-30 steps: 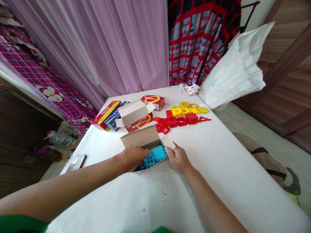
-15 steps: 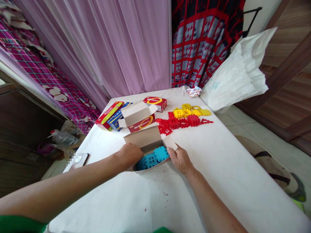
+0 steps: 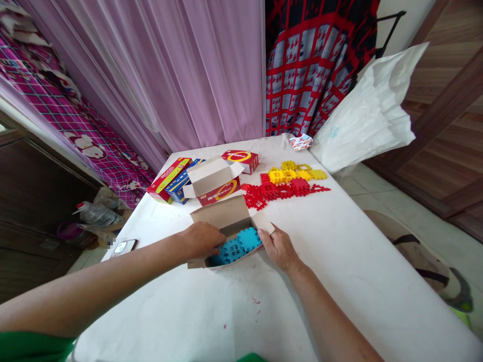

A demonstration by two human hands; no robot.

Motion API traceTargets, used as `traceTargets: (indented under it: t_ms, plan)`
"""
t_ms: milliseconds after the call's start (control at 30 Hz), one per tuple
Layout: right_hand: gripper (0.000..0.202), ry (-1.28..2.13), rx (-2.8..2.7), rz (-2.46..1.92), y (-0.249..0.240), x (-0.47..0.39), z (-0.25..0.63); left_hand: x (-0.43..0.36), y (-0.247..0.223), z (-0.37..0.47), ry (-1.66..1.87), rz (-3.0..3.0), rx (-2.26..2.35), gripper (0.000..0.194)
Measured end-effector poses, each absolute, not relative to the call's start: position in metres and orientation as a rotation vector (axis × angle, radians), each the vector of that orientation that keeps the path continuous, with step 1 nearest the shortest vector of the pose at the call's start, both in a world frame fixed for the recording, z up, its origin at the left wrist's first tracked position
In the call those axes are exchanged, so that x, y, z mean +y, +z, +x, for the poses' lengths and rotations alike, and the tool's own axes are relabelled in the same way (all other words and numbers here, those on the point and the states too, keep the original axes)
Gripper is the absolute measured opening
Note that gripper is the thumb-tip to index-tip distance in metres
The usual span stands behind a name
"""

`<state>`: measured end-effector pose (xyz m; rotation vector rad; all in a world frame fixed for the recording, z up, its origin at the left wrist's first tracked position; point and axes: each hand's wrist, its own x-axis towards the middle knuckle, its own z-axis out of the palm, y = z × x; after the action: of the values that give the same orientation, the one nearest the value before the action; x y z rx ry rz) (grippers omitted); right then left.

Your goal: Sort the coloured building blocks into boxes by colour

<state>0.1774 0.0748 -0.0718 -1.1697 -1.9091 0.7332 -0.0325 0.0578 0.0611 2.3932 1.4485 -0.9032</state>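
And the right hand (image 3: 278, 249) pinches the flap (image 3: 263, 222) of the open box (image 3: 220, 212), seemingly steadying it and keeping the mouth wide! Inside lie the blue pieces (image 3: 237, 246), right at the left hand's (image 3: 200, 240) fingers; whether those grip any, can't tell.

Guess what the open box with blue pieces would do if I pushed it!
The box would probably slide, not tip, because it looks low. Its thin flaps might bend. The blue pieces could shift, since there's room behind them.
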Motion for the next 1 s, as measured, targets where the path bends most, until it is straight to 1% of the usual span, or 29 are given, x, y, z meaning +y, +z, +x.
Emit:
traceTargets:
  t_ms: [333,733,1000]
  plan:
    - [0.045,0.754,-1.939,-1.182,-0.069,0.075,0.178,0.063,0.052,-0.039,-0.746,2.223,1.619,0.023]
    - [0.044,0.725,-1.956,-1.187,-0.071,0.074,0.178,0.058,0.052,-0.021,-1.028,2.189,1.684,0.027]
    - [0.044,0.737,-1.940,-1.169,-0.070,0.073,0.178,0.058,0.056,-0.020,-1.044,2.188,1.649,0.028]
